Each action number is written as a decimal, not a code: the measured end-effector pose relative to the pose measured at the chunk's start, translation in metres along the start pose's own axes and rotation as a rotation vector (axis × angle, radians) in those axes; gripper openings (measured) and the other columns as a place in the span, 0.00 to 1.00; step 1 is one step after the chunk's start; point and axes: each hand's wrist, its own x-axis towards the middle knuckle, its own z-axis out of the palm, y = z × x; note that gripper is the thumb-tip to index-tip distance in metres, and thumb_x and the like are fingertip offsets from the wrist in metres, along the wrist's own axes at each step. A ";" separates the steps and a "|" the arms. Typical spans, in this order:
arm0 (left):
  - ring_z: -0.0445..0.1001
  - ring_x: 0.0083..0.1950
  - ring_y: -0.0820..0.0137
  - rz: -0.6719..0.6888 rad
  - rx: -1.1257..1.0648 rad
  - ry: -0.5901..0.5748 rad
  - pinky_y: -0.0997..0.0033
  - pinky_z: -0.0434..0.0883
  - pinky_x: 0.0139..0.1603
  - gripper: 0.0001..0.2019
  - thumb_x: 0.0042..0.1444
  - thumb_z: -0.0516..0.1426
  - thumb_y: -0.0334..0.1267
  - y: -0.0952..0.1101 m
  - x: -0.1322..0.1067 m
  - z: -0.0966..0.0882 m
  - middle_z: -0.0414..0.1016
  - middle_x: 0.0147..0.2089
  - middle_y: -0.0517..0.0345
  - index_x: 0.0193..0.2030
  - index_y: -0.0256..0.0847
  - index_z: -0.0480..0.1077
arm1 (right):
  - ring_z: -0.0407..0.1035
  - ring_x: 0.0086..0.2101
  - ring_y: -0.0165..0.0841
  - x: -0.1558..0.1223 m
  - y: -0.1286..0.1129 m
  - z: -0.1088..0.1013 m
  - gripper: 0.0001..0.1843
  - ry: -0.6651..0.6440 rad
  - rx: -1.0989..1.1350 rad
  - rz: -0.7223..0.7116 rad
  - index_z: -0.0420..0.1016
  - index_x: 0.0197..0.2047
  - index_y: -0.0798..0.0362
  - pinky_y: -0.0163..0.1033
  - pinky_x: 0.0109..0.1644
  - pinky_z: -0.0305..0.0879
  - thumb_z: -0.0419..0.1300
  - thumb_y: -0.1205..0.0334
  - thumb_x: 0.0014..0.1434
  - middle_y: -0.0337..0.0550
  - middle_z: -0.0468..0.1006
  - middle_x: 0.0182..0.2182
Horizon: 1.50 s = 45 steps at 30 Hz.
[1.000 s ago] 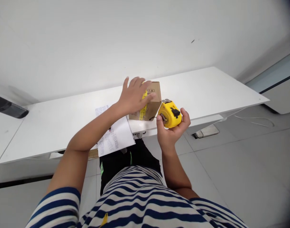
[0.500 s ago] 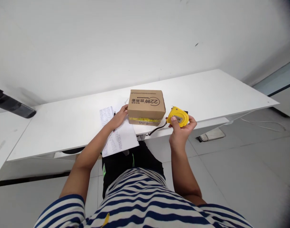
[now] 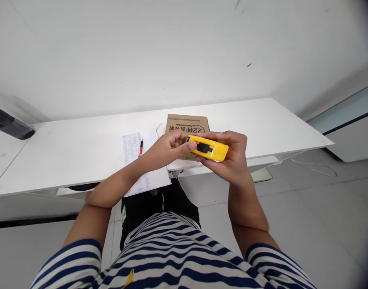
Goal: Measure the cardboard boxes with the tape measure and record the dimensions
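Note:
A yellow tape measure [image 3: 218,151] with a black slide button is held up in front of the cardboard box [image 3: 188,120]. My right hand [image 3: 233,156] grips its case from the right, fingers along the far side. At its left end, my left hand [image 3: 174,147] pinches with the thumb on the case by the tape mouth; the fingertips are partly hidden. The box stands on the white table behind both hands, its lower front mostly covered by them. Left of it lies paper with handwriting [image 3: 131,146], and on that a red and black pen [image 3: 141,147].
The long white table [image 3: 81,152] runs along a white wall. A dark cylindrical object [image 3: 11,124] is at the far left. On the right, the floor has a pale flat object [image 3: 261,175] and a white cable [image 3: 316,167].
My left hand has left the box's side and moved right onto the tape measure. My right hand has turned the tape measure so its narrow side with the button faces up, and shifted it left.

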 end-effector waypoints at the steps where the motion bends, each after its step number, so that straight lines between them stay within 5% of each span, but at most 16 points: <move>1: 0.67 0.31 0.75 -0.013 -0.036 0.003 0.71 0.67 0.31 0.26 0.56 0.66 0.66 0.000 0.001 0.002 0.71 0.32 0.60 0.38 0.42 0.70 | 0.79 0.56 0.39 0.000 0.000 0.001 0.33 -0.009 0.011 0.023 0.61 0.55 0.39 0.55 0.60 0.80 0.77 0.56 0.56 0.43 0.80 0.57; 8: 0.57 0.27 0.77 -0.137 0.098 0.131 0.71 0.56 0.28 0.21 0.56 0.69 0.55 -0.007 0.014 -0.021 0.62 0.27 0.64 0.30 0.43 0.66 | 0.76 0.59 0.46 0.001 0.010 -0.035 0.29 -0.058 -0.205 0.185 0.68 0.50 0.42 0.64 0.63 0.75 0.78 0.49 0.52 0.46 0.80 0.57; 14: 0.60 0.26 0.74 -0.265 -0.005 0.303 0.68 0.62 0.31 0.17 0.60 0.64 0.48 -0.041 0.041 -0.085 0.62 0.25 0.60 0.26 0.42 0.68 | 0.76 0.54 0.44 -0.001 0.055 -0.090 0.43 0.284 -0.316 0.245 0.68 0.61 0.41 0.57 0.56 0.79 0.78 0.42 0.46 0.46 0.74 0.60; 18: 0.58 0.25 0.74 -0.435 -0.019 0.276 0.67 0.58 0.30 0.16 0.60 0.64 0.46 -0.071 0.055 -0.106 0.61 0.25 0.60 0.25 0.42 0.70 | 0.78 0.49 0.41 -0.005 0.084 -0.102 0.43 0.289 -0.383 0.357 0.69 0.66 0.42 0.57 0.53 0.80 0.75 0.41 0.50 0.49 0.73 0.63; 22: 0.60 0.25 0.74 -0.483 -0.020 0.195 0.65 0.60 0.31 0.19 0.60 0.64 0.49 -0.081 0.061 -0.094 0.64 0.25 0.58 0.24 0.43 0.68 | 0.78 0.50 0.43 -0.003 0.092 -0.087 0.43 0.246 -0.405 0.366 0.72 0.67 0.42 0.58 0.52 0.80 0.74 0.37 0.51 0.50 0.75 0.63; 29: 0.63 0.26 0.72 -0.419 0.112 0.206 0.66 0.61 0.31 0.23 0.63 0.62 0.53 -0.068 0.066 -0.060 0.65 0.24 0.58 0.23 0.44 0.62 | 0.78 0.51 0.44 0.005 0.087 -0.073 0.44 0.218 -0.436 0.363 0.72 0.69 0.40 0.57 0.51 0.80 0.72 0.34 0.53 0.50 0.75 0.66; 40: 0.65 0.26 0.74 -0.328 0.191 0.099 0.67 0.64 0.34 0.23 0.65 0.60 0.50 -0.068 0.065 -0.074 0.68 0.25 0.57 0.21 0.42 0.66 | 0.78 0.53 0.46 0.015 0.090 -0.081 0.43 0.165 -0.502 0.301 0.70 0.70 0.43 0.60 0.52 0.81 0.69 0.33 0.57 0.52 0.74 0.67; 42: 0.64 0.26 0.75 -0.298 0.176 0.095 0.68 0.64 0.34 0.22 0.66 0.60 0.48 -0.060 0.065 -0.075 0.69 0.26 0.57 0.22 0.41 0.67 | 0.77 0.55 0.47 0.026 0.081 -0.084 0.43 0.136 -0.531 0.248 0.69 0.70 0.44 0.60 0.54 0.80 0.68 0.33 0.59 0.54 0.73 0.67; 45: 0.64 0.27 0.77 -0.171 0.100 0.237 0.70 0.66 0.33 0.20 0.68 0.58 0.45 -0.036 0.052 -0.075 0.67 0.27 0.59 0.25 0.40 0.67 | 0.74 0.60 0.49 0.040 0.047 -0.077 0.41 0.153 -0.579 0.136 0.64 0.74 0.43 0.58 0.58 0.78 0.65 0.37 0.64 0.54 0.69 0.69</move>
